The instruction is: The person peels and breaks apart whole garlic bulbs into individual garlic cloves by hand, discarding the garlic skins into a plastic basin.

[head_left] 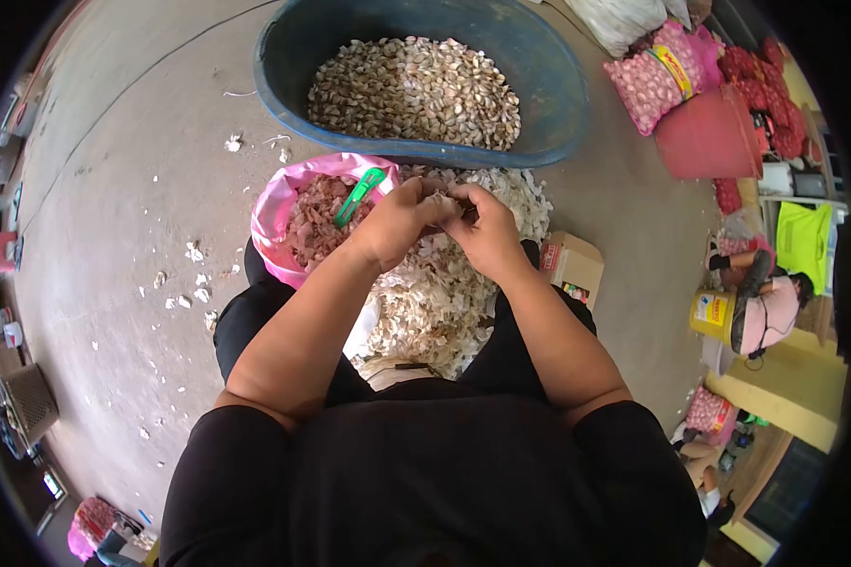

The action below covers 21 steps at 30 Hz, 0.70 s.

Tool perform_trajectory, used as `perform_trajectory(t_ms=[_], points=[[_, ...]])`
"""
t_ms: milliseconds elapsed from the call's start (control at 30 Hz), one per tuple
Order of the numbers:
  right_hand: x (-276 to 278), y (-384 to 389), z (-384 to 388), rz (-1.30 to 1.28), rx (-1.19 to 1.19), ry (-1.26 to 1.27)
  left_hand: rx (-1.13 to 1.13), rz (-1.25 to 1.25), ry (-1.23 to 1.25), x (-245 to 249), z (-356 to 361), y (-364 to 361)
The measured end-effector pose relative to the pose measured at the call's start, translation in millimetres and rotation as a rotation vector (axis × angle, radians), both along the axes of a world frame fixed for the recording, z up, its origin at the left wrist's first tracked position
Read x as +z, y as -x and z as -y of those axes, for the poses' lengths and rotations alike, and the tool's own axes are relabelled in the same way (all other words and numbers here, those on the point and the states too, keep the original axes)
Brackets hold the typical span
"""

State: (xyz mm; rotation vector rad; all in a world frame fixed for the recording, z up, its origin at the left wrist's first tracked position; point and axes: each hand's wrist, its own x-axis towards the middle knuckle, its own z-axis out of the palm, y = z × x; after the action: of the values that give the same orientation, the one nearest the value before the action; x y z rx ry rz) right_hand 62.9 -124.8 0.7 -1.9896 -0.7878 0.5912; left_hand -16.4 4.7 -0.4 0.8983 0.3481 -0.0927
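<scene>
Above a heap of pale garlic skins [425, 307], my left hand [399, 222] and my right hand [487, 231] meet, fingertips together. Both are closed around something small that looks like a garlic piece, mostly hidden by the fingers. Just left of my left hand sits a pink bag [272, 222] with its rim rolled open, holding reddish-purple cloves [317, 217]. A green cutter [359, 197] lies on those cloves. Beyond my hands, a large blue tub [553, 104] holds many loose cloves [416, 90].
An open cardboard box [577, 269] stands by my right knee. Skin scraps dot the floor [113, 236] on the left. At the right are a red bucket [709, 137], a mesh garlic bag [648, 85], a yellow bucket [712, 312] and a seated person [771, 312].
</scene>
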Motion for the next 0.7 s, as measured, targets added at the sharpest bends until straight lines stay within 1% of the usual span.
perform_trajectory(t_ms=[67, 100, 133, 167, 233, 267, 367, 400, 467, 500, 533, 567, 600, 700], points=[[-17, -5, 10, -0.135, -0.037, -0.173, 0.008, 0.019, -0.033, -6, 5, 0], [-14, -7, 11, -0.271, -0.062, -0.159, 0.015, 0.028, -0.052, -5, 6, -1], [-7, -9, 12, -0.411, -0.085, -0.145, 0.04, 0.014, -0.212, -11, 5, -4], [-2, -11, 12, -0.554, -0.106, -0.13, 0.029, -0.018, -0.27, -12, 4, -5], [-2, -20, 13, -0.625, -0.036, -0.079, 0.006, -0.084, -0.382, -12, 2, -8], [-4, -25, 14, -0.658, 0.001, -0.055, -0.009, -0.054, -0.424, -9, 3, -10], [-29, -24, 14, -0.204, -0.065, -0.089, 0.149, -0.054, -0.197, -24, 14, -18], [-31, -18, 13, -0.138, -0.139, -0.03, 0.17, -0.141, -0.068, -25, 17, -21], [-31, -11, 10, 0.136, -0.142, -0.084, 0.219, -0.31, 0.184, -27, 22, -27], [-30, -8, 10, 0.273, -0.141, -0.11, 0.229, -0.316, 0.229, -27, 25, -29], [-27, -8, 10, 0.358, -0.125, -0.065, 0.241, -0.322, 0.275, -26, 29, -32], [-28, -9, 9, 0.332, -0.134, -0.051, 0.254, -0.33, 0.321, -26, 31, -33], [-29, -9, 9, 0.305, -0.14, -0.033, 0.256, -0.326, 0.299, -30, 32, -33], [-26, -12, 6, 0.165, -0.142, 0.07, 0.226, -0.253, -0.015, -32, 33, -34]])
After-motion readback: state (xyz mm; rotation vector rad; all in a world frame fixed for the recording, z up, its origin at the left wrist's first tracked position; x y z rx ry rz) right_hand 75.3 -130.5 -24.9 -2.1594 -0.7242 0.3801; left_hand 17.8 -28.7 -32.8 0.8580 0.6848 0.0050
